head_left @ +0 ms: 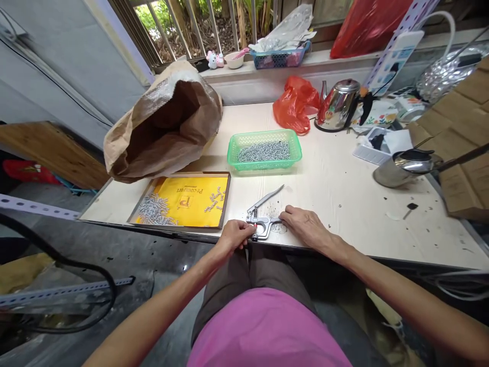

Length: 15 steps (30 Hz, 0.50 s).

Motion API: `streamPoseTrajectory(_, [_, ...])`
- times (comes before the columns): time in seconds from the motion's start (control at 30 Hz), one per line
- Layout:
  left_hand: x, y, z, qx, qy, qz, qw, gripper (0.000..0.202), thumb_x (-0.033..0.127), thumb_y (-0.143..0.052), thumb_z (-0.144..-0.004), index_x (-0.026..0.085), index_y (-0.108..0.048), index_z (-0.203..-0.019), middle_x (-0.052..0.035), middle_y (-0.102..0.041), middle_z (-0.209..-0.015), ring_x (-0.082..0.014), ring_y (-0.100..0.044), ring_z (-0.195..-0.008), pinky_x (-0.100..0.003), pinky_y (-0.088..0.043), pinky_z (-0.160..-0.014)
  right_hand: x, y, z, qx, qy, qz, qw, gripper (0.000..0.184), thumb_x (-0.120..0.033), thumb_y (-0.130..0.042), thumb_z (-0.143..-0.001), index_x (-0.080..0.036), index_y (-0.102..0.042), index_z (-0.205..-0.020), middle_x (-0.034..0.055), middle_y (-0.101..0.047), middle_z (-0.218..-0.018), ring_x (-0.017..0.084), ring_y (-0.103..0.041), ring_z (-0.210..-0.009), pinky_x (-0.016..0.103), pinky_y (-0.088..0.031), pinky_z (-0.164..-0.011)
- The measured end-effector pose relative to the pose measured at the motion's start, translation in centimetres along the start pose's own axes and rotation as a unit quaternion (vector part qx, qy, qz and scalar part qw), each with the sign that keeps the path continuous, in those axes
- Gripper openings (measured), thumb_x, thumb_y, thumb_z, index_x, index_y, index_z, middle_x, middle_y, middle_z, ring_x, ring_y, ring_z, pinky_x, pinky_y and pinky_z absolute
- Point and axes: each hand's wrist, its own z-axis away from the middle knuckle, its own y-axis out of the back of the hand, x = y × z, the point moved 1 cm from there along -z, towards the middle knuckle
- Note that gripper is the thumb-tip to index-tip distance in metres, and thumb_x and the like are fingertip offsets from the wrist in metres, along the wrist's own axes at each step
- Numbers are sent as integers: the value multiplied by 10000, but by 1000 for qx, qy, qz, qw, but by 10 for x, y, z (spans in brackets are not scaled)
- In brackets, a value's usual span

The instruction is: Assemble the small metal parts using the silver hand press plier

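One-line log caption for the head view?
Left hand and right hand at opposite sides of a metal hand tool, a green basket of small metal parts beyond it.

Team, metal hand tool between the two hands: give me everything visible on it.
The metal hand tool is silver-grey and plier-like, at the near edge of the table. Its two handles stand spread: one slants away to the far right, tip free; the other runs right to the right hand, whose fingers hold its end. A dark coil spring sits near their junction. The near end frames a rounded opening, with a small red and black piece at the left hand's fingertips; whether they grip it is unclear.
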Motion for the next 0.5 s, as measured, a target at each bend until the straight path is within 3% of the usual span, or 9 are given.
streamPoseTrajectory(0.33, [5, -1, 2, -2, 36, -41, 999, 223, 330, -610, -753, 149, -584, -625, 61, -437, -343, -69, -406, -307, -168, -276, -352, -2, -1, -2, -1, -3, 16, 1000, 241, -190, -340, -971, -195, -579, -951, 60, -590, -955, 160, -569, -778, 289, -249, -536])
streamPoseTrajectory(0.5, [3, 2, -4, -40, 56, -21, 997, 263, 313, -608, -756, 160, -524, -560, 53, -451, -346, -72, -416, -299, -171, -270, -350, 5, 4, -2, -9, 14, -17, 1000, 230, -237, -374, -962, -193, -600, -974, 72, -598, -971, 171, -575, -796, 285, -364, -608])
